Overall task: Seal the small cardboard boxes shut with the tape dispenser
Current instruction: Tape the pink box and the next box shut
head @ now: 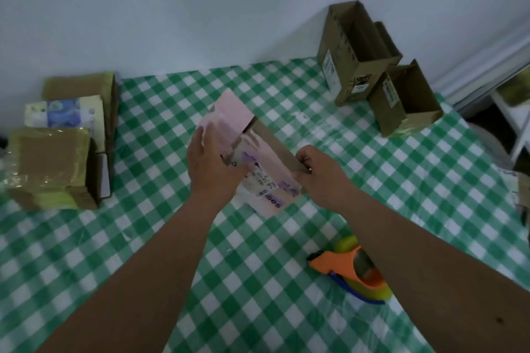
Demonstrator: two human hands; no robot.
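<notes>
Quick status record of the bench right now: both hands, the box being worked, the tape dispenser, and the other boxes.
left hand: flat on the pink box, gripping its left side
right hand: pinching the pink box's brown right flap
pink box: mid-table, tilted, top not fully closed
tape dispenser: orange, lying on the checked tablecloth, untouched, under the right forearm
open boxes: two, upright, far right by the wall
taped boxes: stacked far left

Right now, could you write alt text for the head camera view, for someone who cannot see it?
Two bare hands, left hand and right hand, hold a pink box over a green checked tablecloth. An orange tape dispenser lies nearer the viewer on the right; taped boxes sit far left, open cardboard boxes far right.
</notes>
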